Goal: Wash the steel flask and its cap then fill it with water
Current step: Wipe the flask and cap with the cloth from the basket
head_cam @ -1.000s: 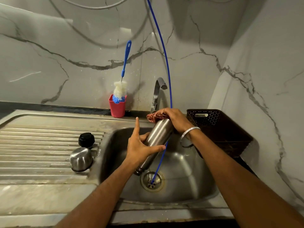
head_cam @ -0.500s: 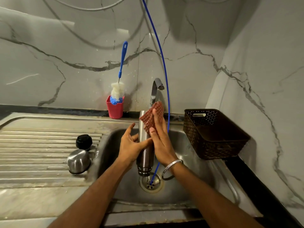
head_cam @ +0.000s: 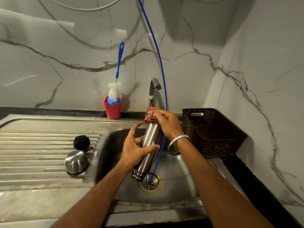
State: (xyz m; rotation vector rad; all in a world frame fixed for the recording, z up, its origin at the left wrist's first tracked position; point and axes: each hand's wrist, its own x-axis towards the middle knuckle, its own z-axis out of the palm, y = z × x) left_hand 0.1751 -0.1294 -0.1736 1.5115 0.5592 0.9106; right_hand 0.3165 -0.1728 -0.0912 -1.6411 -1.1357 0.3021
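The steel sink (head_cam: 181,191) filled the lower centre of the frame, and I held the steel flask (head_cam: 150,145) over it, mouth tilted down toward the drain (head_cam: 150,182) so water could run out. My left hand (head_cam: 134,152) gripped the flask's middle to steady it; my right hand (head_cam: 166,122) pinched the red scrub cloth (head_cam: 149,116) on the raised base. Half a second before, the flask stood nearly upright. Its steel cap (head_cam: 76,162) lay at lower left on the drainboard (head_cam: 32,145).
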